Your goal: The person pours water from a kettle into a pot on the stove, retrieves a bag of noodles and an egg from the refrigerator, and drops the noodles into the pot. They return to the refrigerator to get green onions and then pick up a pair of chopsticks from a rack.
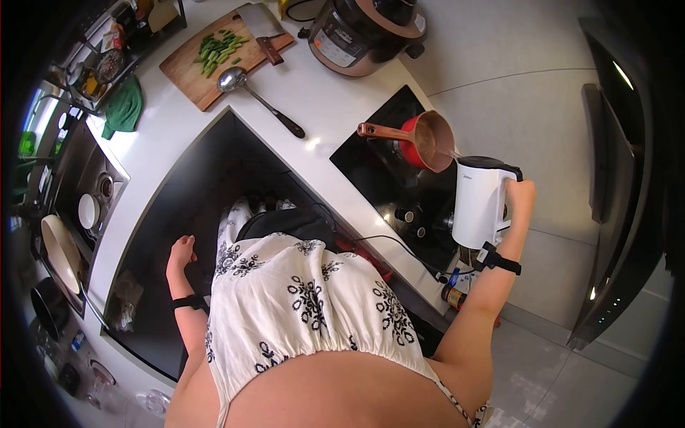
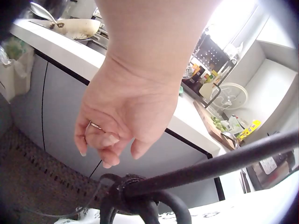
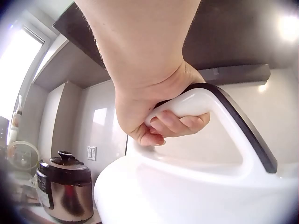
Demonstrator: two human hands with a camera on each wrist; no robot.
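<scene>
My right hand point(image 1: 521, 198) grips the handle of a white kettle point(image 1: 477, 203) with a black lid, its spout at the rim of a red pot point(image 1: 415, 151) on the black cooktop point(image 1: 371, 178). A thin stream of water runs from the spout into the pot, where liquid shows. In the right wrist view the fingers of the hand point(image 3: 163, 112) wrap round the white handle point(image 3: 224, 116). My left hand point(image 1: 183, 251) hangs beside the body, holding nothing; in the left wrist view this hand point(image 2: 126, 112) has loosely curled fingers.
A cutting board point(image 1: 184, 71) bears chopped greens point(image 1: 217, 50) and a cleaver point(image 1: 258, 25). A ladle point(image 1: 264, 103) lies on the white counter, near an electric cooker point(image 1: 349, 43). At the left are a sink point(image 1: 71, 167) and a pan point(image 1: 61, 250). A range hood point(image 1: 614, 178) hangs at the right.
</scene>
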